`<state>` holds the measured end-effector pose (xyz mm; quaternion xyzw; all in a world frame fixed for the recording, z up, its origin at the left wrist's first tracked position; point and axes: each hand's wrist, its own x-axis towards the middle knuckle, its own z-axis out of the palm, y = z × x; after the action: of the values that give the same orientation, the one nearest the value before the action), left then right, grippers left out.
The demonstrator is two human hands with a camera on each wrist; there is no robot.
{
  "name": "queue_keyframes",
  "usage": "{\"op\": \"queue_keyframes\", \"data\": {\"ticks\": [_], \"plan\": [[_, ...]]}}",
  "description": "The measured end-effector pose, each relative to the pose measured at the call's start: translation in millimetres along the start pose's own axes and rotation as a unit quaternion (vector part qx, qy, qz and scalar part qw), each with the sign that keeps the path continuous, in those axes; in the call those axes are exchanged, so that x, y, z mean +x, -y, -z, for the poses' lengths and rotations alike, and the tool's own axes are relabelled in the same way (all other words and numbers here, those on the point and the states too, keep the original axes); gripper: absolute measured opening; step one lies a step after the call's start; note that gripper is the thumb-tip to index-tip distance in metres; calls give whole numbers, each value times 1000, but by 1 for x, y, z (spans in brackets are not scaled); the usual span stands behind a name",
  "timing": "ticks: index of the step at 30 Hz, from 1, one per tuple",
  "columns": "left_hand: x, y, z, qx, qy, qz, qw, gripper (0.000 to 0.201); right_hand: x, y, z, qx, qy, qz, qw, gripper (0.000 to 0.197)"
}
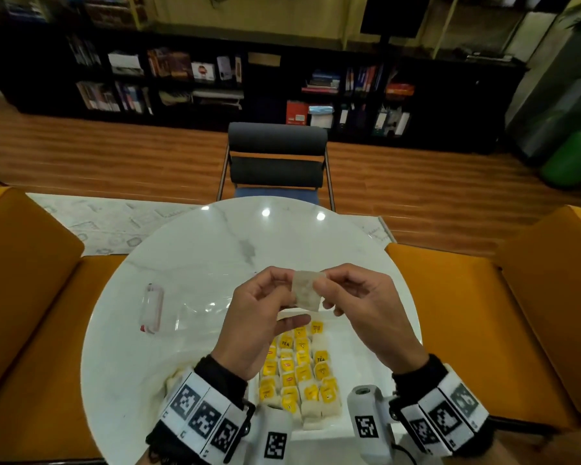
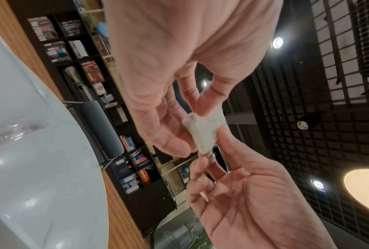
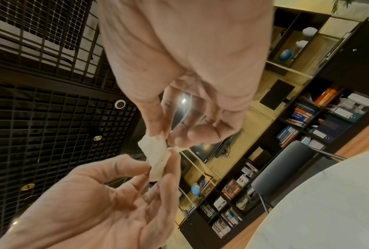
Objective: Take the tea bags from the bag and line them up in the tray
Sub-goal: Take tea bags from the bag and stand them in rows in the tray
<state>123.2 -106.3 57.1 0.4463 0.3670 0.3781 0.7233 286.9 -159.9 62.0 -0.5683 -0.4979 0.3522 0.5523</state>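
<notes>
Holding 1 tea bag (image 1: 305, 290) up at frame centre in the head view, both hands on it, well above the round table (image 1: 188, 263). Left hand (image 1: 262, 317) pinches its left edge with thumb and fingertips; right hand (image 1: 359, 307) pinches the upper right corner, other fingers loosely curled. Left wrist view confirms this: the bag (image 2: 204, 129) is clamped between the left thumb and fingers, with a right fingertip touching its lower right edge. The right wrist view shows the bag (image 3: 155, 155) crumpled, not flat. Its long axis runs roughly top to bottom in the head view, hanging below the pinch points. I can't see a tag or string on it. The tray (image 1: 359, 370) sits lower centre, directly under and nearer the camera than the hands, already carrying about 4 rows of yellow-tagged tea bags (image 1: 299, 364). Its right part, below the right hand, looks bare. So the drop point is down and toward the bottom of the frame, slightly right; the right hand is probably the nearer one. The clear plastic bag (image 1: 168, 307) lies flat at centre left, apart from the hands, and looks close to spent. Likely next: flatten the bag, match its long axis to the rows, lower it in.
</notes>
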Motion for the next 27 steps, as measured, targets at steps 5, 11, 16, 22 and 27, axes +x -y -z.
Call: {"op": "queue_keyframes", "data": {"ticks": [5, 11, 16, 22, 27], "plan": [[-2, 0, -5, 25, -19, -24, 999, 6, -2, -3, -6, 40, -22, -7, 999, 7], [1, -1, -10, 35, -21, -18, 999, 9, -4, -1, -8, 52, -32, -13, 998, 8], [2, 0, -9, 28, -11, -3, 1000, 10, -4, -3, -6, 57, -46, -20, 997, 9], [3, -2, -11, 26, 5, 3, 1000, 10, -3, -2, -5, 45, -54, -21, 997, 11], [5, -1, -11, 50, 1, -13, 999, 12, -6, -2, -6, 45, -64, -21, 997, 12]]}}
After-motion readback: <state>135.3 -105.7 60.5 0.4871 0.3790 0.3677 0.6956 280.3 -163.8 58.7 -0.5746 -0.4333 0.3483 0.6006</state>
